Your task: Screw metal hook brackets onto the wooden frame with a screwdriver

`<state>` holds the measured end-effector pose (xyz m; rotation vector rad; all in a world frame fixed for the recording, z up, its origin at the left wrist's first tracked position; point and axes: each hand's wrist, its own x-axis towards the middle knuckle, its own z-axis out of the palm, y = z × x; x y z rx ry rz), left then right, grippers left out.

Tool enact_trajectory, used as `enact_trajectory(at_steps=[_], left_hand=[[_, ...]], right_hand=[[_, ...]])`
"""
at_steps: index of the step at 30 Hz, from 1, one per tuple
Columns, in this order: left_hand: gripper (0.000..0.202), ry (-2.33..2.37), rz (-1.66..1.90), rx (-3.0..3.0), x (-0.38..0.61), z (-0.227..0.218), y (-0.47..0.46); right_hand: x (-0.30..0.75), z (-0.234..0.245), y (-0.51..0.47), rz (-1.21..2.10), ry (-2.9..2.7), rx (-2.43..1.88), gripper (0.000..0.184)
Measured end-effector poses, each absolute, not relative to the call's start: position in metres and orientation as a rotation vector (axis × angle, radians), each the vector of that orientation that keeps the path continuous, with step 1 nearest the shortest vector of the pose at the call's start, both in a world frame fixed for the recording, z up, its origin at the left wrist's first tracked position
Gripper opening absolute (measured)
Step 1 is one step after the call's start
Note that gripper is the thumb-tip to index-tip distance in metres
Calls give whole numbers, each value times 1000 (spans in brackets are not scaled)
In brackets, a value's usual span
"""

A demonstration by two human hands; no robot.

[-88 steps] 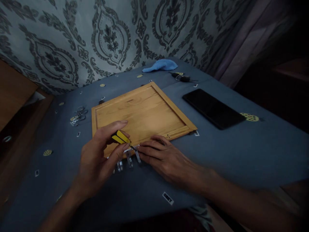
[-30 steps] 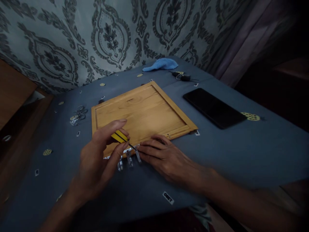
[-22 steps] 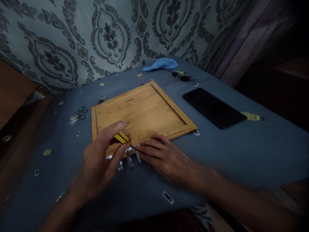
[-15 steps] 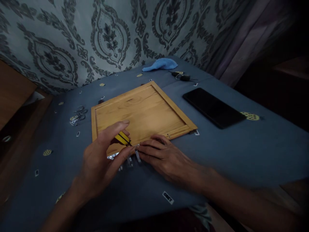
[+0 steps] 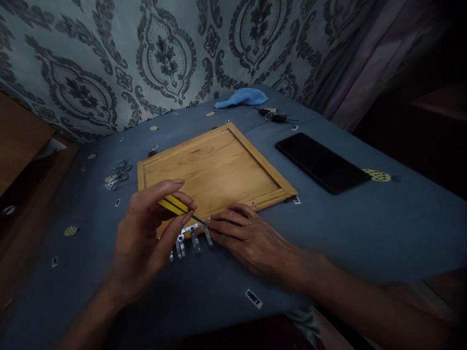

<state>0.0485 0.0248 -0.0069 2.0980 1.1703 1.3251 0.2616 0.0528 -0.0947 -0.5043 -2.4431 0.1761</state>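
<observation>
My left hand [image 5: 146, 233] grips a screwdriver [image 5: 172, 204] by its yellow and black handle. Its thin shaft slants down to the right, and the tip meets the end of a shiny metal hook rail [image 5: 194, 232]. The rail, with several hooks hanging off it, lies along the near edge of a framed wooden panel [image 5: 204, 170]. Closed fingers of my right hand [image 5: 244, 233] press at the rail's right end beside the tip. What those fingertips pinch, rail or screw, is partly hidden. Two small dark holes show in the panel's near frame, right of my right hand.
A black phone [image 5: 323, 163] lies right of the panel. Behind it are a dark-handled tool [image 5: 275, 116] and a blue cloth [image 5: 242, 97]. Several metal pieces [image 5: 118, 174] sit left of the panel. A patterned curtain [image 5: 168, 53] hangs behind the table, and wooden furniture [image 5: 25, 141] stands at left.
My left hand has shifted slightly left and back along the screwdriver, so its shaft and more of the hooks now show. My right hand stays in place.
</observation>
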Motion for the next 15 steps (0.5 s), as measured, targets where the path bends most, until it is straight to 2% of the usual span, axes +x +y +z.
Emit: enact_trajectory(at_steps=[15], left_hand=[[56, 1179, 1219, 2175, 44, -13, 24]], right_hand=[[262, -97, 53, 182, -2459, -503, 31]])
